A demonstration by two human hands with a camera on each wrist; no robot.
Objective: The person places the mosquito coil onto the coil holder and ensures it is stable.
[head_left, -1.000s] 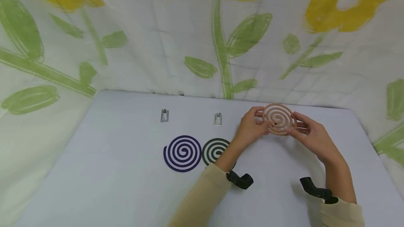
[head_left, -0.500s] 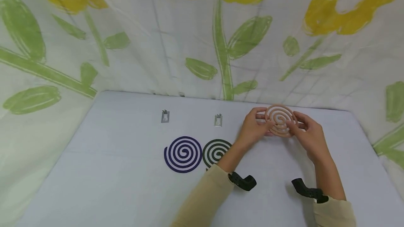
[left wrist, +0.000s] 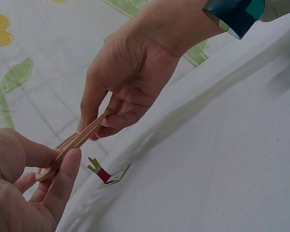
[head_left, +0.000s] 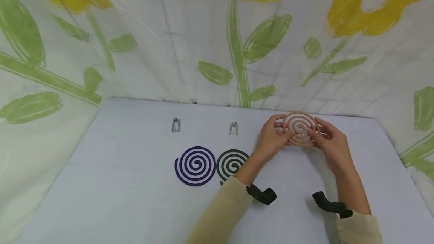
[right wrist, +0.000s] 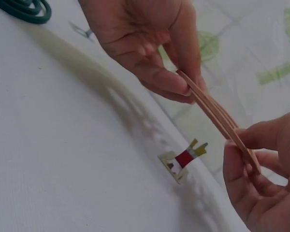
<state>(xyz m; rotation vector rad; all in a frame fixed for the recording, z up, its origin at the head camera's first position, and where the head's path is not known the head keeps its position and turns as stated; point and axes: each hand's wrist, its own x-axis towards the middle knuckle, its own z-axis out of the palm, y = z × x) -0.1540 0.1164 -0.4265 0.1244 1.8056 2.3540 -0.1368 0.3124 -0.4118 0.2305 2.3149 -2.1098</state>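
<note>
A brown mosquito coil [head_left: 300,125] is held up over the back right of the table, its spiral face towards the head camera. My left hand [head_left: 272,136] pinches its left side, thumb in front and fingers behind. On the right side, my right hand [head_left: 333,144] grips it the same way, thumb lying over the rings. Both wrist views show the coil edge-on. Beneath it, a small metal coil stand [right wrist: 181,162] with an upright forked tab sits on the table, hidden by the hands in the head view.
A purple coil [head_left: 196,165] and a dark green coil [head_left: 233,166] lie side by side, the green partly covered by my left forearm. Behind them stand two more metal stands [head_left: 176,125] [head_left: 233,129]. A flower-print curtain [head_left: 217,48] hangs behind the white table [head_left: 112,183].
My right forearm has shifted slightly left, and its thumb has slid further in over the coil's rings. The coil stays in both hands at nearly the same spot.
</note>
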